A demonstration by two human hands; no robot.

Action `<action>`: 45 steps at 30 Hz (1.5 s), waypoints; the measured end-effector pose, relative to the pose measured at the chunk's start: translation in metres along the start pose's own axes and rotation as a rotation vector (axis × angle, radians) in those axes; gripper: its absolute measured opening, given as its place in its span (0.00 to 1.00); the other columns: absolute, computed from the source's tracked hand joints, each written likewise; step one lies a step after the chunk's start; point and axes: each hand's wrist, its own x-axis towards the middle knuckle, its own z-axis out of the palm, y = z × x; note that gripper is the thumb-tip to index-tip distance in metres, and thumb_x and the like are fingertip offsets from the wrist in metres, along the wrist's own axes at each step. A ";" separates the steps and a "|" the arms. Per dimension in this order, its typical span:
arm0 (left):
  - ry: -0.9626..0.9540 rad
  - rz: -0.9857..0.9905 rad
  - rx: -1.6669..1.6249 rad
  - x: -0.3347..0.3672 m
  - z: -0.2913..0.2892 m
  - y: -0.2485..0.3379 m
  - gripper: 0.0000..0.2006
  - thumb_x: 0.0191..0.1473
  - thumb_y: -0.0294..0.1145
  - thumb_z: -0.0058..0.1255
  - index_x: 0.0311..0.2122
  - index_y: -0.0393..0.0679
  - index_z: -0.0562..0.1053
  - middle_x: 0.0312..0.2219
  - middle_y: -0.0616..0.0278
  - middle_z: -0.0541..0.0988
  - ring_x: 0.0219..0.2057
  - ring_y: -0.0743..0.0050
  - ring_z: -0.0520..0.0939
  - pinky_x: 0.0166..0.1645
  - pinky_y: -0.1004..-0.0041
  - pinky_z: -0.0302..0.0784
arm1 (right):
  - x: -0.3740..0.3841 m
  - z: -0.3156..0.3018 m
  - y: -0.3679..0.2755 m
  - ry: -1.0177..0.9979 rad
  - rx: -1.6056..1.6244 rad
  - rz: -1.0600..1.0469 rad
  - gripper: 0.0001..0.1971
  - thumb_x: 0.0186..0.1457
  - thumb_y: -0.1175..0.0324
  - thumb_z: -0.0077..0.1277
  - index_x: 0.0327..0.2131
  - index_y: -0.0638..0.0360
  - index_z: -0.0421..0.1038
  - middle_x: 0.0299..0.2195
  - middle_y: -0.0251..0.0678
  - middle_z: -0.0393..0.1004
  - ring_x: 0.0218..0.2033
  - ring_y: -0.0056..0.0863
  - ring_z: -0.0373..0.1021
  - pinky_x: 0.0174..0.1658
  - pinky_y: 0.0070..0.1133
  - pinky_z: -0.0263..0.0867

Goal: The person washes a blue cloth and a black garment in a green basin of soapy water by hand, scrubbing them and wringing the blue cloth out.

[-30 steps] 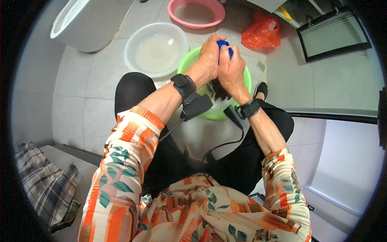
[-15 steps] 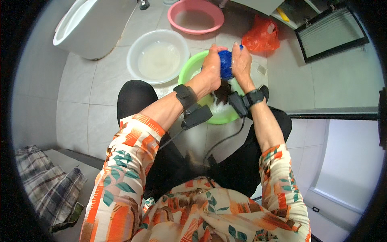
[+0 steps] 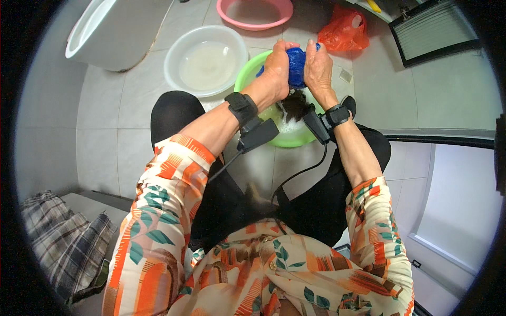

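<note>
A wet, bright blue cloth [image 3: 297, 67] is bunched between my two hands, above the far part of a light green basin [image 3: 295, 141]. My left hand [image 3: 276, 69] closes on its left side, and a bit of blue sticks out past that hand. On the other side my right hand [image 3: 319, 69] grips the cloth, with a blue scrap showing by the fingertips. Below the hands, a dark brown, wet clump [image 3: 296, 107] lies in the basin's sudsy water; its kind is unclear. Black devices with cables are strapped to both wrists.
Left of the green basin stands a white basin [image 3: 174, 79] of cloudy water, with a pink basin [image 3: 255, 26] behind. A red plastic bag [image 3: 342, 31] lies at the far right, near a dark-framed glass panel [image 3: 437, 31]. Plaid fabric [image 3: 79, 242] hangs at the lower left.
The whole scene sits slightly higher in the picture, as the view has shifted. Both hands still grip the blue cloth; more of it shows left of the left hand.
</note>
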 end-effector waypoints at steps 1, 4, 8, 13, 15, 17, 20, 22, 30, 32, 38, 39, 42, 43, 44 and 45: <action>-0.012 -0.007 -0.027 -0.001 -0.004 0.003 0.23 0.59 0.49 0.23 0.40 0.45 0.70 0.32 0.63 0.75 0.33 0.69 0.74 0.42 0.70 0.69 | -0.004 -0.002 -0.010 -0.008 0.003 0.001 0.15 0.56 0.58 0.41 0.32 0.63 0.62 0.28 0.55 0.69 0.27 0.56 0.66 0.30 0.40 0.62; -0.142 0.032 -0.178 0.006 -0.021 0.014 0.24 0.59 0.49 0.22 0.41 0.43 0.70 0.33 0.60 0.75 0.35 0.68 0.75 0.47 0.67 0.70 | -0.038 -0.011 -0.068 0.012 0.271 -0.164 0.14 0.56 0.58 0.40 0.34 0.62 0.61 0.28 0.56 0.68 0.31 0.54 0.66 0.32 0.38 0.62; -0.019 -0.019 -0.153 0.004 -0.012 0.000 0.22 0.59 0.48 0.24 0.36 0.45 0.69 0.29 0.60 0.74 0.31 0.67 0.74 0.41 0.65 0.72 | -0.045 -0.010 -0.050 0.025 0.192 -0.340 0.13 0.57 0.61 0.38 0.33 0.63 0.61 0.27 0.55 0.68 0.29 0.57 0.66 0.30 0.39 0.62; -0.008 -0.011 -0.031 -0.001 -0.003 0.002 0.23 0.59 0.51 0.24 0.39 0.44 0.69 0.31 0.61 0.74 0.33 0.69 0.73 0.41 0.66 0.70 | -0.010 -0.005 -0.018 0.029 0.033 -0.024 0.16 0.58 0.57 0.36 0.34 0.64 0.62 0.26 0.57 0.69 0.30 0.58 0.66 0.33 0.43 0.61; -0.043 0.003 -0.050 -0.004 -0.003 0.008 0.24 0.59 0.51 0.23 0.40 0.44 0.69 0.31 0.61 0.74 0.33 0.68 0.73 0.42 0.65 0.70 | -0.018 -0.011 -0.034 0.052 0.135 -0.106 0.16 0.58 0.57 0.37 0.33 0.63 0.61 0.27 0.56 0.69 0.31 0.58 0.65 0.33 0.42 0.61; -0.151 0.014 -0.142 0.000 -0.014 0.014 0.26 0.59 0.53 0.21 0.44 0.44 0.68 0.32 0.60 0.74 0.34 0.67 0.74 0.42 0.64 0.71 | -0.042 -0.017 -0.066 0.011 0.280 -0.249 0.14 0.57 0.58 0.40 0.34 0.62 0.61 0.31 0.52 0.67 0.31 0.54 0.65 0.32 0.38 0.62; -0.090 -0.079 -0.225 0.009 -0.012 0.001 0.24 0.59 0.51 0.21 0.38 0.43 0.68 0.29 0.59 0.75 0.32 0.67 0.75 0.41 0.68 0.71 | -0.049 -0.012 -0.050 0.004 0.231 -0.406 0.13 0.54 0.60 0.42 0.33 0.61 0.62 0.29 0.50 0.69 0.30 0.51 0.67 0.30 0.37 0.62; -0.026 -0.050 -0.111 0.013 -0.008 -0.016 0.22 0.59 0.49 0.22 0.35 0.43 0.68 0.28 0.60 0.75 0.31 0.68 0.74 0.40 0.68 0.71 | -0.022 -0.012 -0.025 -0.048 0.069 -0.159 0.15 0.56 0.58 0.39 0.32 0.64 0.63 0.27 0.56 0.70 0.29 0.55 0.67 0.30 0.41 0.62; -0.148 -0.050 -0.052 -0.001 -0.015 0.013 0.25 0.59 0.52 0.20 0.36 0.46 0.69 0.31 0.59 0.76 0.33 0.65 0.75 0.42 0.65 0.71 | -0.046 -0.018 -0.063 0.004 0.187 -0.378 0.13 0.57 0.61 0.40 0.34 0.63 0.61 0.27 0.51 0.68 0.29 0.53 0.66 0.31 0.38 0.62; -0.132 -0.121 -0.159 0.009 -0.013 0.008 0.25 0.59 0.49 0.19 0.35 0.46 0.70 0.30 0.58 0.76 0.32 0.65 0.75 0.42 0.65 0.72 | -0.052 -0.014 -0.054 -0.004 0.197 -0.424 0.11 0.51 0.63 0.46 0.33 0.60 0.62 0.28 0.50 0.67 0.29 0.52 0.67 0.31 0.39 0.63; -0.050 -0.073 -0.036 0.008 0.004 -0.013 0.22 0.59 0.48 0.21 0.39 0.44 0.67 0.32 0.60 0.75 0.32 0.67 0.75 0.39 0.65 0.72 | -0.001 -0.015 0.002 -0.034 -0.085 -0.037 0.19 0.58 0.57 0.34 0.33 0.67 0.62 0.27 0.57 0.70 0.31 0.56 0.67 0.33 0.43 0.61; -0.050 -0.067 -0.038 0.004 0.001 -0.011 0.23 0.59 0.49 0.21 0.40 0.44 0.67 0.32 0.60 0.75 0.32 0.67 0.75 0.39 0.66 0.72 | -0.006 -0.013 -0.003 -0.001 -0.082 -0.069 0.18 0.58 0.58 0.34 0.33 0.66 0.62 0.27 0.55 0.70 0.30 0.55 0.67 0.33 0.42 0.62; -0.129 -0.055 -0.069 0.007 -0.010 0.008 0.25 0.59 0.51 0.20 0.41 0.44 0.68 0.32 0.60 0.75 0.32 0.66 0.75 0.39 0.65 0.72 | -0.030 -0.019 -0.043 0.051 0.164 -0.344 0.15 0.56 0.58 0.38 0.34 0.62 0.62 0.26 0.50 0.69 0.28 0.52 0.67 0.32 0.41 0.62; -0.216 -0.089 -0.127 0.006 -0.008 0.012 0.26 0.59 0.52 0.20 0.40 0.44 0.68 0.33 0.60 0.75 0.32 0.66 0.75 0.39 0.65 0.72 | -0.046 -0.013 -0.049 0.058 0.151 -0.343 0.14 0.55 0.58 0.39 0.35 0.59 0.62 0.26 0.47 0.67 0.26 0.50 0.67 0.31 0.40 0.63; -0.181 -0.070 0.005 0.003 -0.007 0.014 0.25 0.59 0.51 0.21 0.38 0.44 0.69 0.33 0.60 0.75 0.32 0.66 0.75 0.40 0.65 0.72 | -0.048 -0.011 -0.045 0.059 0.162 -0.394 0.15 0.55 0.57 0.39 0.35 0.60 0.62 0.26 0.48 0.67 0.26 0.50 0.67 0.30 0.40 0.63; -0.181 -0.070 0.002 0.002 -0.005 0.008 0.25 0.59 0.51 0.21 0.38 0.44 0.69 0.33 0.60 0.75 0.32 0.66 0.75 0.40 0.65 0.72 | -0.052 -0.011 -0.043 0.059 0.175 -0.447 0.15 0.55 0.57 0.38 0.35 0.61 0.61 0.26 0.50 0.68 0.27 0.51 0.67 0.30 0.41 0.63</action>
